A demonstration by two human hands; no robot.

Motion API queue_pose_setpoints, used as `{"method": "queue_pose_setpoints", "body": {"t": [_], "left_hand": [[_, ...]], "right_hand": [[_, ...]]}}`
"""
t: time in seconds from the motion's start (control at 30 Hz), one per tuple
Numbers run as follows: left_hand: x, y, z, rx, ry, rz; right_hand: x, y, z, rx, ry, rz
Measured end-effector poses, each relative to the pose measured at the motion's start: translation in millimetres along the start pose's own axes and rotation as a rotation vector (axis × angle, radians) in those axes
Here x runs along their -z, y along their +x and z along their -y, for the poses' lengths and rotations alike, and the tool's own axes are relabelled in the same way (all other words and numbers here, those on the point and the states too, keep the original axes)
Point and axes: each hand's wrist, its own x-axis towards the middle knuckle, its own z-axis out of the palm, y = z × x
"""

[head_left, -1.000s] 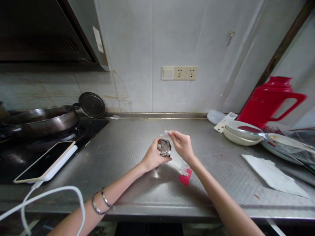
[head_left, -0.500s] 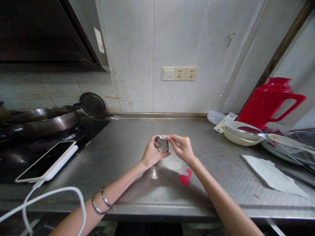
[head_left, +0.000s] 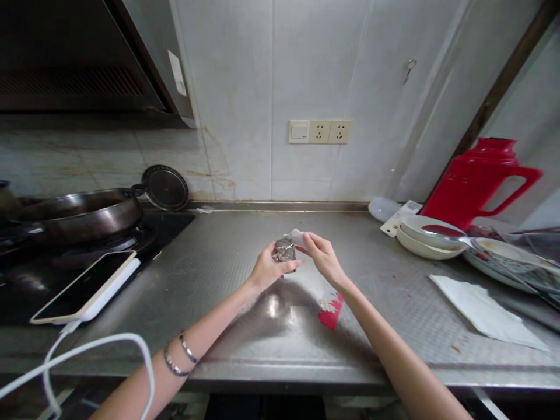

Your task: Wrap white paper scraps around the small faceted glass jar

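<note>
My left hand [head_left: 268, 267] is wrapped round a small, see-through greyish container [head_left: 285, 249], boxy in outline and held just above the steel counter. Between the thumb and fingers of my right hand [head_left: 321, 256] is a thin white scrap [head_left: 297, 236], which looks like paper or a label. The scrap reaches to the container's upper right edge; whether it is stuck there I cannot tell. Below my right wrist, a torn red and whitish scrap [head_left: 330, 315] lies on the counter.
On the left, a phone [head_left: 83, 286] with a white cable rests at the hob's edge, near a steel pan [head_left: 79, 216]. To the right are stacked bowls [head_left: 431, 248], a red thermos jug [head_left: 476, 181] and a folded white paper [head_left: 485, 315]. A steel counter [head_left: 210, 233] spans the middle.
The container has turned and risen slightly in my left hand. The white scrap now stands out more at its upper right, and my right hand has shifted a little.
</note>
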Motion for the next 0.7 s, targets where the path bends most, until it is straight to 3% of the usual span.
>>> {"method": "queue_pose_setpoints", "body": {"t": [0.13, 0.27, 0.53, 0.63, 0.7], "left_hand": [[4.2, 3, -2, 0.067, -0.062, 0.074], [7.8, 4, -1, 0.195, -0.111, 0.131], [11.1, 4, -4, 0.276, -0.117, 0.195], [14.7, 9, 0, 0.189, -0.119, 0.149], [16.0, 11, 7, 0.046, -0.108, 0.096]], "right_hand": [[1, -3, 2, -0.148, 0.195, 0.204], [-1, -8, 0, -0.145, 0.139, 0.349], [-9, -11, -13, -0.15, 0.018, 0.302], [-8, -8, -14, -0.117, -0.038, 0.208], [-8, -6, -14, -0.108, -0.057, 0.151]]}}
